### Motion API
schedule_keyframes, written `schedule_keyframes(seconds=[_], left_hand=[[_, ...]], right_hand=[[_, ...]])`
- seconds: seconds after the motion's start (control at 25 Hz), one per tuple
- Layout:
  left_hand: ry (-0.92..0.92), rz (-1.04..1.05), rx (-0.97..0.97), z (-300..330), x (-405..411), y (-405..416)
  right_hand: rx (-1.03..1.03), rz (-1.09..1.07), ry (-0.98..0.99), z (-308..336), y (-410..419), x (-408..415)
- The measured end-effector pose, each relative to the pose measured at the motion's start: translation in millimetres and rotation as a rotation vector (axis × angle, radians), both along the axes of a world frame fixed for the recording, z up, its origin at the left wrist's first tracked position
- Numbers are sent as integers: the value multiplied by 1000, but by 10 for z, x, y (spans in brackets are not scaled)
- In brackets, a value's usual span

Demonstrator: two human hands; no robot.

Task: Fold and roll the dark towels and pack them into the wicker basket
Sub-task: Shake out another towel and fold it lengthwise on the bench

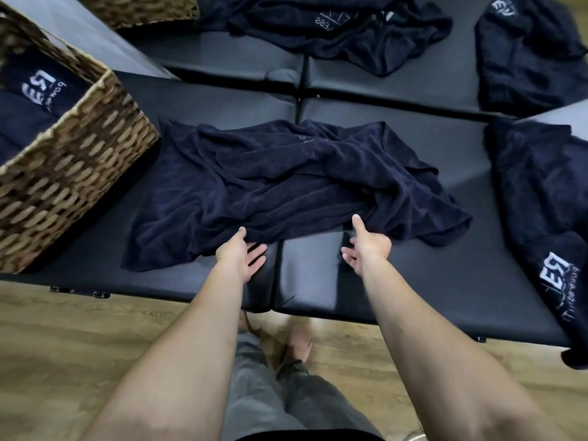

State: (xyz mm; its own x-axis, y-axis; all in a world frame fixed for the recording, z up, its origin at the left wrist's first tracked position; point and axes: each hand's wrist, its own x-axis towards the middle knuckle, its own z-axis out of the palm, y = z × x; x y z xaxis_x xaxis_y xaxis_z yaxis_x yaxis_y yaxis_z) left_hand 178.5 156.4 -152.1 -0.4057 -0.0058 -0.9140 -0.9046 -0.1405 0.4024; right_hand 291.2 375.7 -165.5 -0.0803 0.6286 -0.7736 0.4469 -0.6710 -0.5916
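Both arms are stretched out over the black padded counter (413, 275), reaching for the near edge of a crumpled dark towel (286, 183) that lies spread across the middle of it. The left hand (243, 257) has its palm turned up, fingers straight and spread, the thumb tip touching the towel's hem and the fingers lying just under or against that edge; nothing is clamped, the grip is open. The right hand (366, 251) is also palm-inward with fingers loose and apart, thumb pointing up at the fold of cloth. It looks to brush the towel, though the blur makes contact hard to call, and that grip is open too, holding nothing.

At the left, a wicker basket (73, 173) sits on the counter just beside the towel's left edge, with a rolled towel (35, 90) showing a white logo already inside. On the right edge of the counter lies another towel (547, 211), logo up, hanging over the near side. Further back, a heap of towels (334, 30) rests on a second padded surface, with one more towel (528, 55) at the far right and a second basket (143, 11) at the top left.
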Motion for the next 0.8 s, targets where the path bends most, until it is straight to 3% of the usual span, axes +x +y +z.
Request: schedule_keyframes(seconds=[0.24,0.36,0.48,0.6,0.68,0.8], left_hand=[[191,246,-194,29,-11,-25],[231,482,-338,91,-89,-117],[185,581,-502,-14,-193,-293],[70,612,-312,-7,-54,-272],[50,443,-259,26,104,-167],[59,277,-201,-8,208,-68]], right_hand=[[319,-118,50,198,387,7],[473,-346,209,543,785,9],[529,-548,339,751,1097,83],[437,-468,265,596,949,156],[285,-366,151,474,633,221],[-72,-290,137,350,211,244]])
